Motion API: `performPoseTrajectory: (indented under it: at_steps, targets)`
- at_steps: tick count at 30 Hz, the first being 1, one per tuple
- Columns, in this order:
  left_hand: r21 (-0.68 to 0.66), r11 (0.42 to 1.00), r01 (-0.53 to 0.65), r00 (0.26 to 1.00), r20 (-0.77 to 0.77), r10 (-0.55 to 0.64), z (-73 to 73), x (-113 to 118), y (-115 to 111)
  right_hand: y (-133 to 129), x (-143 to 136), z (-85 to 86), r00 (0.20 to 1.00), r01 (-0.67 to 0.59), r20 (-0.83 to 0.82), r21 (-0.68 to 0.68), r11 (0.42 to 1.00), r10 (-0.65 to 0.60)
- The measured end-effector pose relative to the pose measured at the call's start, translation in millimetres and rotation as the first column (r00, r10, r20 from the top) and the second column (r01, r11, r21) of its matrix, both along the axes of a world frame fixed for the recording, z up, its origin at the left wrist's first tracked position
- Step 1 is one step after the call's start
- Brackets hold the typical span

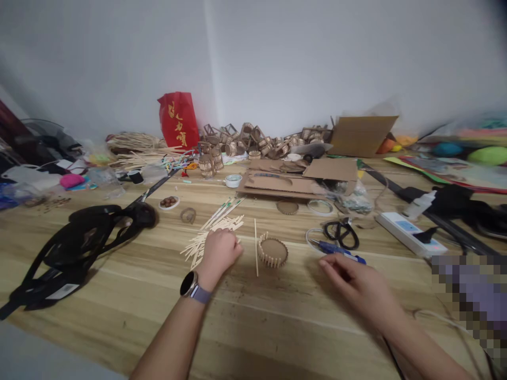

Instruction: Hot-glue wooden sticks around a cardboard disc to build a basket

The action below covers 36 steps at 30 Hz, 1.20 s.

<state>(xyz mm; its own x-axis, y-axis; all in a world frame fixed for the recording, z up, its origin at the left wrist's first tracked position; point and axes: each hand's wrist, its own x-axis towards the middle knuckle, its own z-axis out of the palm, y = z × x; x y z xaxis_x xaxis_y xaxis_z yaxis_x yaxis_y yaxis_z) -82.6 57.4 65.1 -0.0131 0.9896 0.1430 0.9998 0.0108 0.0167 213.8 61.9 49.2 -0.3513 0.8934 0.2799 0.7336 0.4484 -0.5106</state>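
Note:
My left hand [222, 249], with a watch at its wrist, is closed over the right side of a pile of short wooden sticks [194, 245]. Its curled fingers hide whatever they may hold. Right of it, one longer thin stick [255, 248] lies on the table. Beside that stick sits a round brown base [274, 247] with short upright pegs around part of its rim. My right hand [352, 277] hovers to the right, thumb and fingertips drawn together, nothing visible between them. Just behind it lies a blue glue gun [336, 250].
A black strapped bag [91, 243] lies left, near a dish of brown beads [169, 202]. Cardboard pieces [277, 184] and many small stick-built models [257, 140] are at the back. A white power strip [412, 234] and black cable [341, 234] lie right.

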Motion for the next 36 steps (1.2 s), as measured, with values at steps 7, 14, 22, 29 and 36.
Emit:
performPoseTrajectory:
  at_steps: [7,14,22,29,36]
  targets:
    - [0.308,0.926,0.217,0.909,0.283,-0.307,-6.6,31,-10,-5,-50,12.0,0.957,-0.231,-0.199,-0.088,0.969,0.210]
    - [0.453,0.844,0.286,0.747,0.447,-0.493,-25.5,64,-23,-4,-70,12.8,0.897,-0.289,-0.391,-0.167,0.943,0.206]
    - [0.397,0.875,0.276,0.647,0.596,-0.475,-28.2,66,-22,4,-58,12.5,0.928,-0.270,-0.317,-0.210,0.940,0.196]
    - [0.344,0.925,0.158,0.706,0.616,-0.350,-46.9,54,-8,21,-52,5.1,0.973,-0.228,-0.071,-0.143,0.963,0.220]
    - [0.210,0.949,0.235,0.645,0.697,-0.314,-64.1,51,3,23,-56,-8.9,0.966,-0.247,0.046,-0.152,0.957,0.256]
